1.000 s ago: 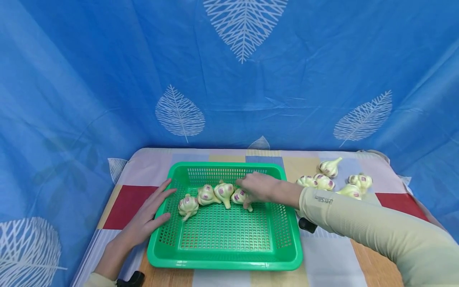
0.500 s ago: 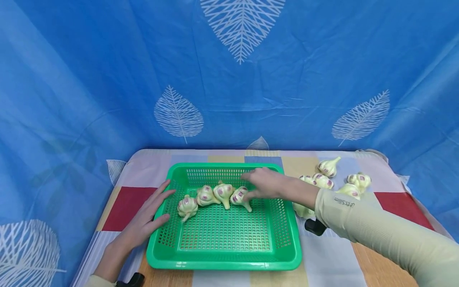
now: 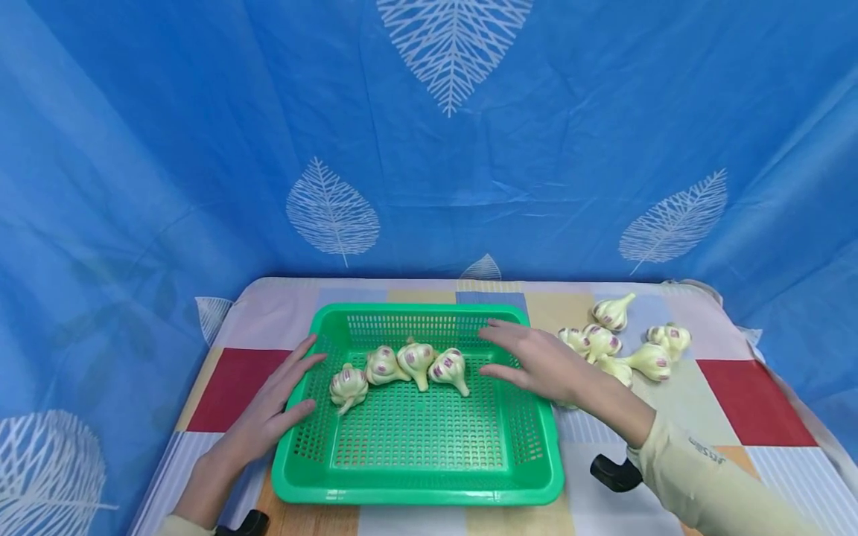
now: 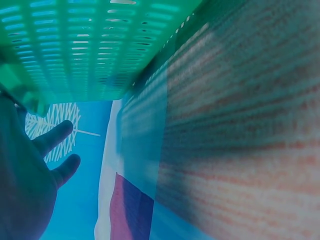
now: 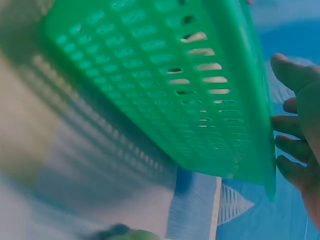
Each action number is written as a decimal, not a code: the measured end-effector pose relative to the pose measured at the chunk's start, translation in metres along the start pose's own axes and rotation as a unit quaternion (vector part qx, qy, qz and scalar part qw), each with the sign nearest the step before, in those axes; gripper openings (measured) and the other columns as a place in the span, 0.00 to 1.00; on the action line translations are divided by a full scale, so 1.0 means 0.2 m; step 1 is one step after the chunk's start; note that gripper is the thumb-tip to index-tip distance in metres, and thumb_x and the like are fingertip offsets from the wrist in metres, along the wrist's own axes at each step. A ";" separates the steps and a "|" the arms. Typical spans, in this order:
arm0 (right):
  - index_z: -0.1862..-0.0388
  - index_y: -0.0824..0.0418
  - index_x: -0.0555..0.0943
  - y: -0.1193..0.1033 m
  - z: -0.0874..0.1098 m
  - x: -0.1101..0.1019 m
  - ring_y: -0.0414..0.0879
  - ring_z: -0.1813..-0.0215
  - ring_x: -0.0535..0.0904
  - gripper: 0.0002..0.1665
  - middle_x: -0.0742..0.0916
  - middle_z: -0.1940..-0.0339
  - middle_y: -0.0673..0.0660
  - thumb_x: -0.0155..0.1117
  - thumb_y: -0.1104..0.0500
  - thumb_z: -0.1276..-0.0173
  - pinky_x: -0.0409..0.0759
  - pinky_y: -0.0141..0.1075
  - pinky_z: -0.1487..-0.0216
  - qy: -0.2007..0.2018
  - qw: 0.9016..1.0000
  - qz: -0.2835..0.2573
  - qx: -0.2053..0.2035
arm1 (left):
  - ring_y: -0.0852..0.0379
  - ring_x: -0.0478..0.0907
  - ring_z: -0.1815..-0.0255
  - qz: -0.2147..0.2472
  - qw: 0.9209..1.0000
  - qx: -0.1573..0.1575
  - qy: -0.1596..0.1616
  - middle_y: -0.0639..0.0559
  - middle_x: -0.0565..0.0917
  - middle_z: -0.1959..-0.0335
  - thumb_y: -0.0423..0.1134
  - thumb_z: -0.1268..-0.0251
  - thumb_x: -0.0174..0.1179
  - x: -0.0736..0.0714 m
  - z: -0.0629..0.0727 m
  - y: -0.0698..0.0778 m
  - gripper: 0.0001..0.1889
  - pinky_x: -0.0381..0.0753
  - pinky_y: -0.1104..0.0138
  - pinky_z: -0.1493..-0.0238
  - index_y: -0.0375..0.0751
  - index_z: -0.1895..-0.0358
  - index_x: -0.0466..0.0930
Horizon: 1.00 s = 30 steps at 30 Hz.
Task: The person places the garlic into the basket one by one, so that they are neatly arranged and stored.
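Note:
A green plastic basket (image 3: 418, 494) with perforated walls stands on the table. Several whitish garlic bulbs with purple marks lie in a row across its floor, from the leftmost bulb (image 3: 348, 385) to the rightmost bulb (image 3: 447, 368). My left hand (image 3: 271, 408) is at the basket's left rim, fingers extended and thumb apart. In the left wrist view, the left hand (image 4: 25, 175) appears beside the basket wall. Over the right rim is my right hand (image 3: 539, 361), fingers spread, nothing held. The right wrist view shows the right hand (image 5: 306, 132) by that rim.
More garlic bulbs (image 3: 650, 361) lie in a loose group on the table to the right of the basket, some partly hidden behind the right wrist. A patchwork-patterned cloth (image 3: 757, 402) covers the table. Behind hangs a blue curtain (image 3: 570, 149) with white leaf prints.
My right hand has let go of the rightmost garlic bulb and drawn back to the right, uncovering it and more bulbs on the table. The left hand has stayed at the rim.

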State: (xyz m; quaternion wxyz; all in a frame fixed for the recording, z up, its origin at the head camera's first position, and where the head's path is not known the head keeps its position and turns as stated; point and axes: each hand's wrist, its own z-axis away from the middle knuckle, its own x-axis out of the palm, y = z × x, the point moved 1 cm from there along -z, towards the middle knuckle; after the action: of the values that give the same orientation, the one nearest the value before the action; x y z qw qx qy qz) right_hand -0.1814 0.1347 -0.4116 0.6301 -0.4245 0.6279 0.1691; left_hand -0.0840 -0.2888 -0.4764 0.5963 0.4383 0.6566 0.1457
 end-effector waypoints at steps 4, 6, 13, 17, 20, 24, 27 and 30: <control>0.25 0.62 0.69 0.00 0.11 0.05 0.58 0.23 0.61 0.42 0.71 0.25 0.62 0.61 0.37 0.28 0.69 0.59 0.34 0.032 0.999 -0.019 0.032 | 0.48 0.47 0.20 -0.001 1.000 0.002 0.001 0.50 0.48 0.17 0.35 0.33 0.59 0.00 0.00 0.00 0.33 0.56 0.27 0.39 0.42 0.24 0.63; 0.22 0.63 0.64 0.00 0.17 0.07 0.58 0.20 0.55 0.45 0.66 0.22 0.61 0.62 0.38 0.27 0.65 0.61 0.32 0.046 0.997 -0.021 0.052 | 0.48 0.48 0.20 0.000 1.000 0.002 0.001 0.50 0.48 0.17 0.35 0.33 0.59 0.01 0.00 0.00 0.34 0.57 0.27 0.39 0.42 0.24 0.63; 0.17 0.59 0.54 0.02 0.40 0.14 0.60 0.19 0.49 0.47 0.59 0.18 0.59 0.64 0.49 0.27 0.58 0.63 0.29 0.099 0.985 -0.056 0.132 | 0.52 0.46 0.20 0.007 1.000 -0.006 0.002 0.52 0.48 0.17 0.36 0.33 0.59 0.01 0.00 0.00 0.34 0.58 0.29 0.38 0.43 0.24 0.63; 0.17 0.55 0.52 0.04 0.55 0.17 0.61 0.19 0.50 0.47 0.61 0.19 0.61 0.65 0.53 0.27 0.52 0.51 0.23 0.134 0.972 -0.069 0.178 | 0.52 0.46 0.20 0.008 1.000 -0.003 0.003 0.52 0.48 0.17 0.36 0.34 0.59 0.01 0.00 -0.01 0.34 0.58 0.29 0.38 0.44 0.24 0.63; 0.18 0.57 0.56 0.05 0.66 0.18 0.57 0.19 0.52 0.46 0.65 0.21 0.65 0.66 0.56 0.28 0.47 0.34 0.24 0.176 0.961 -0.068 0.202 | 0.51 0.47 0.20 0.008 1.000 -0.002 0.003 0.51 0.48 0.17 0.36 0.33 0.59 0.01 0.01 -0.01 0.34 0.57 0.28 0.38 0.44 0.24 0.63; 0.20 0.58 0.61 0.07 0.80 0.19 0.40 0.21 0.55 0.43 0.70 0.25 0.66 0.68 0.62 0.31 0.47 0.20 0.31 0.240 0.942 -0.072 0.223 | 0.51 0.47 0.20 0.007 1.000 -0.001 0.003 0.51 0.48 0.18 0.36 0.34 0.59 0.01 0.01 -0.01 0.34 0.58 0.28 0.39 0.43 0.24 0.63; 0.21 0.57 0.65 0.10 0.91 0.20 0.27 0.26 0.57 0.41 0.74 0.28 0.66 0.68 0.64 0.32 0.51 0.17 0.34 0.276 0.924 -0.077 0.253 | 0.53 0.47 0.20 0.009 1.000 0.001 0.003 0.51 0.48 0.18 0.35 0.34 0.59 0.01 0.00 -0.01 0.34 0.59 0.29 0.39 0.42 0.24 0.63; 0.22 0.55 0.67 0.14 1.03 0.23 0.18 0.33 0.59 0.38 0.74 0.27 0.59 0.66 0.63 0.29 0.53 0.14 0.38 0.290 0.902 -0.093 0.307 | 0.54 0.46 0.20 0.011 1.000 0.001 0.003 0.51 0.48 0.18 0.35 0.34 0.59 0.01 0.00 -0.01 0.34 0.58 0.29 0.38 0.42 0.24 0.63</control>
State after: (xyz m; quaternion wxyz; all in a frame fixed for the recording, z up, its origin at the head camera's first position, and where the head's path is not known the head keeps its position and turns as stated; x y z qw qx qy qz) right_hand -0.0625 0.2898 -0.4940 0.5319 -0.2966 0.7615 -0.2219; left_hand -0.0844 -0.2890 -0.4787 0.5919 0.4458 0.6539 0.1532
